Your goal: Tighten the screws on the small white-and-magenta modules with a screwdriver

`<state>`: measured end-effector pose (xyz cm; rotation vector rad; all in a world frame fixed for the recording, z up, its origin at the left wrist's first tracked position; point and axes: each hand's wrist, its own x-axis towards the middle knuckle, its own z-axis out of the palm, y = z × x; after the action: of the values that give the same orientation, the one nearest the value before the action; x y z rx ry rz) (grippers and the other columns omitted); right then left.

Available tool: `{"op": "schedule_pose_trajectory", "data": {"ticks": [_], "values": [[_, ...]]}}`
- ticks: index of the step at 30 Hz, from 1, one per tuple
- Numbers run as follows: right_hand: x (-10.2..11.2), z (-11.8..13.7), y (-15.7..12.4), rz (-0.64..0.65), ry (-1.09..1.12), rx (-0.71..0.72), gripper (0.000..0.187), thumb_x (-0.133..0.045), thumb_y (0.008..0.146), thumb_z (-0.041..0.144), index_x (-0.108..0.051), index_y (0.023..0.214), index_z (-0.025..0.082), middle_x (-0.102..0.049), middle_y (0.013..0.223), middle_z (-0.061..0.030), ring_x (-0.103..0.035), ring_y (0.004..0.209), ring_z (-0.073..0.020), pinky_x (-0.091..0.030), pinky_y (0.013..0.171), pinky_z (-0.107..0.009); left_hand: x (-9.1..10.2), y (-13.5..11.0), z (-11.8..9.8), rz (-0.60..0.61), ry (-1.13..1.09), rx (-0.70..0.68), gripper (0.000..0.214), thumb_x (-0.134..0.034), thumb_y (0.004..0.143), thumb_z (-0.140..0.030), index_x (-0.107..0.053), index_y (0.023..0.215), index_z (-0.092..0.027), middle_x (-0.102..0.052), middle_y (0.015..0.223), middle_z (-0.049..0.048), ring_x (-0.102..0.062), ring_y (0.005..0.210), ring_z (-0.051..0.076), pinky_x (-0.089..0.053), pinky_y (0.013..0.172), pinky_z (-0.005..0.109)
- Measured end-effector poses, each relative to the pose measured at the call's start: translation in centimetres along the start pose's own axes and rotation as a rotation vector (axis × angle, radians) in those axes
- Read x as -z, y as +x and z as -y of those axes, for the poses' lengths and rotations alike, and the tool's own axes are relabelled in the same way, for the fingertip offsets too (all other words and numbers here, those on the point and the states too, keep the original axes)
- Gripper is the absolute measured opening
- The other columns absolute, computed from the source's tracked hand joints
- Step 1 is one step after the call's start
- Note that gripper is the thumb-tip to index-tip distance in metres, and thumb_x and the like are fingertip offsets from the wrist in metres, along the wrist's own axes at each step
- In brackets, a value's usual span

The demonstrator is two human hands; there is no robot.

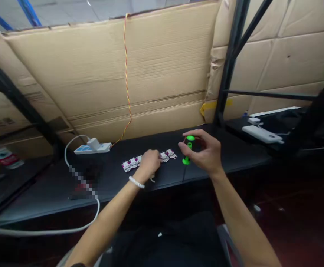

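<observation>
A row of several small white-and-purple modules lies on the black table. My left hand, with a white bead bracelet on the wrist, rests curled on the middle of that row and hides some modules; two more modules show to its right. My right hand is raised just above the table to the right of the row. Its fingers are closed around a bright green object with a round top and round base.
A white power strip with a plug and a white cable sits at the table's back left. A red-yellow twisted wire hangs down the cardboard wall. White devices lie on the right-hand table behind a black frame post.
</observation>
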<state>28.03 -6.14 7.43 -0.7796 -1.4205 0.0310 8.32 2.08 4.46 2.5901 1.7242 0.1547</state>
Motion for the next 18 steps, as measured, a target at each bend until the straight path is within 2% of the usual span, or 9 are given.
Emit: {"op": "schedule_pose_trajectory", "data": {"ticks": [11,18], "values": [[0.1,-0.2,-0.1,0.043,-0.025,-0.023,0.021,-0.084,0.082,0.035,-0.077,0.098,0.023,-0.075,0.085,0.0002,-0.070,0.070,-0.0153,-0.060,0.065,-0.028,-0.6,1.5,0.8,0.008,-0.131,-0.010,0.016,-0.075,0.090,-0.022,-0.087,0.100,-0.019,-0.084,0.100,0.0121,-0.078,0.099,0.027,-0.057,0.092,0.032],[0.2,0.0,0.0,0.057,-0.028,-0.022,0.020,-0.084,0.082,0.034,-0.078,0.097,0.023,-0.076,0.086,-0.0003,-0.069,0.070,-0.0153,-0.060,0.065,-0.028,-0.5,0.7,1.5,0.034,-0.163,-0.077,0.017,-0.071,0.089,-0.014,-0.086,0.096,-0.018,-0.084,0.096,0.0111,-0.078,0.097,0.026,-0.057,0.094,0.033]]}}
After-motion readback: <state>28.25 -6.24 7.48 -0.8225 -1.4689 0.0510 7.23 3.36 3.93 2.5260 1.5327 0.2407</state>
